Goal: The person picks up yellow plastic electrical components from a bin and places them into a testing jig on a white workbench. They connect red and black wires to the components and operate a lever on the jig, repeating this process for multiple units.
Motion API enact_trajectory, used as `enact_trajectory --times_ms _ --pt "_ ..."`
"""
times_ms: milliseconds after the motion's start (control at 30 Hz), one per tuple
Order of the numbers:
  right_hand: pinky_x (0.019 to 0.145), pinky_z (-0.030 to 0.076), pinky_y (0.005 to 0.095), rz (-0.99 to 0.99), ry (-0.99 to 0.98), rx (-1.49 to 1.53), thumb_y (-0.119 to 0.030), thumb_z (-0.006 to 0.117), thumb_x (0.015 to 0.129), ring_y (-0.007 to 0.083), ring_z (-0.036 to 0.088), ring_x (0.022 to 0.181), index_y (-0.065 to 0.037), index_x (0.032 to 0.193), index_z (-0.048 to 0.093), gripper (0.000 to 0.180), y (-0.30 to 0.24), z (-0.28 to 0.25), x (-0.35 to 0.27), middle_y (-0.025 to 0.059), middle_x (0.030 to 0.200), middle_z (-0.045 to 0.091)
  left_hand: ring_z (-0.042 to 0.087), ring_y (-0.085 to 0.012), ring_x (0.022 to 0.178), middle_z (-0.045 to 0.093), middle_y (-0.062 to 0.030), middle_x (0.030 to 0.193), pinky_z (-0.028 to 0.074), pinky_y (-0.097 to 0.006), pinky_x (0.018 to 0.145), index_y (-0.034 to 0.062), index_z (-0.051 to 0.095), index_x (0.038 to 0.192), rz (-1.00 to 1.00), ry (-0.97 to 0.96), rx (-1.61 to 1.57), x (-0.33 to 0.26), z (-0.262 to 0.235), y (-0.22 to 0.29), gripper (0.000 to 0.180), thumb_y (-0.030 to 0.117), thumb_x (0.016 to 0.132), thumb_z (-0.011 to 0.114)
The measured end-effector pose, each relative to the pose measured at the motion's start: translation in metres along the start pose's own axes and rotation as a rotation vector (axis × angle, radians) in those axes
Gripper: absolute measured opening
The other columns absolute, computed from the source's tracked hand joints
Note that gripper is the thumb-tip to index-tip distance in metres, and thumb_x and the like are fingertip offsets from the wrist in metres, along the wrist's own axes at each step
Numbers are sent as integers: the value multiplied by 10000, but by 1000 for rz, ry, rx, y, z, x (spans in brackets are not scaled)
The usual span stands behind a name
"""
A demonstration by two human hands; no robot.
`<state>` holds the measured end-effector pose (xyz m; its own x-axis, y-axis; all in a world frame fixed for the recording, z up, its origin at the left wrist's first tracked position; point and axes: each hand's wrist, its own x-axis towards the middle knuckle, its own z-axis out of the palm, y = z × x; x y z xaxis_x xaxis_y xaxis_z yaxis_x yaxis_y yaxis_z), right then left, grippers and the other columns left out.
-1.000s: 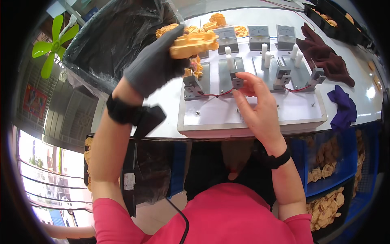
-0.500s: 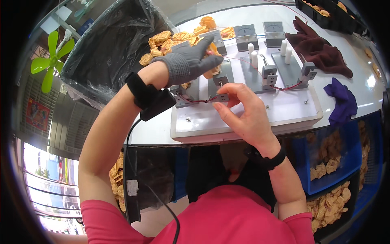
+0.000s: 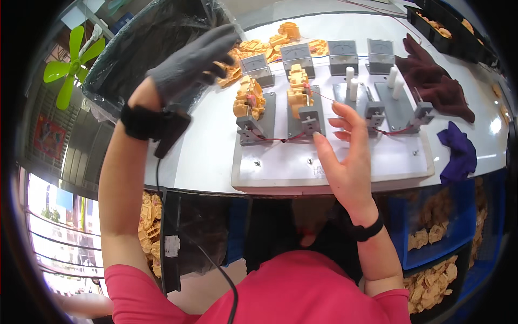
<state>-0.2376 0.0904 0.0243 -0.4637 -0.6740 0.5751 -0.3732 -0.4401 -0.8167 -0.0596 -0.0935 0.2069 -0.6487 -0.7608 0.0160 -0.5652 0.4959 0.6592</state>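
Note:
My left hand [image 3: 191, 63], in a grey glove, is raised with its fingers stretched out and nothing in them. It hovers left of the small meters, between the lined bin and a pile of yellow plastic parts [image 3: 259, 47]. My bare right hand [image 3: 348, 154] is open beside the grey clamp block [image 3: 310, 120] of the second station, thumb and fingers apart. One yellow plastic part [image 3: 298, 93] sits upright on that station. Another yellow part [image 3: 248, 100] is on the leftmost station. Both stations stand on a white test board [image 3: 280, 171], joined by a red wire.
Two stations at right carry white posts [image 3: 396, 86] and no yellow parts. Behind them stand analog meters [image 3: 343, 54]. A black-lined bin [image 3: 145, 59] is at left; a maroon cloth [image 3: 431, 81] and purple cloth [image 3: 457, 151] lie right. Blue crates [image 3: 440, 254] with yellow parts are below.
My left hand has let go of the yellow part at the second station and swung left and away. My right hand has come off the clamp block and its fingers have spread. The view has shifted slightly.

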Motion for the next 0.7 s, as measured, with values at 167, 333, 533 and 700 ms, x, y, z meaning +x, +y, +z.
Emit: enact_trajectory --times_ms 167,333,533,700 --pt "877 443 347 7 -55 -42 -4 680 802 226 568 1065 -54 1318 470 560 -7 -1 -3 117 1280 510 576 -212 1099 580 -154 1276 469 -305 921 65 405 1454 -462 -9 280 9 -51 -112 741 525 906 598" --pt "912 430 339 125 -129 -36 36 641 770 221 546 1092 -27 1316 456 581 -6 -7 -7 127 1292 498 429 -358 1338 448 -247 1430 359 -369 1100 79 389 1467 -277 -38 548 72 -29 -230 881 494 750 689" --pt "939 423 348 138 -145 -51 44 623 747 245 534 1105 -9 1305 438 590 -5 -10 -10 150 1292 494 382 -353 1363 371 -204 1480 360 -395 1113 182 439 1448 -441 81 610 130 21 -228 861 410 676 745" --pt "939 419 347 112 -168 -100 42 616 757 242 535 1098 -7 1291 452 560 -7 -7 -7 150 1274 506 462 -365 1273 426 -194 1370 411 -394 1061 145 537 1305 -421 81 622 105 27 -232 679 333 685 742"
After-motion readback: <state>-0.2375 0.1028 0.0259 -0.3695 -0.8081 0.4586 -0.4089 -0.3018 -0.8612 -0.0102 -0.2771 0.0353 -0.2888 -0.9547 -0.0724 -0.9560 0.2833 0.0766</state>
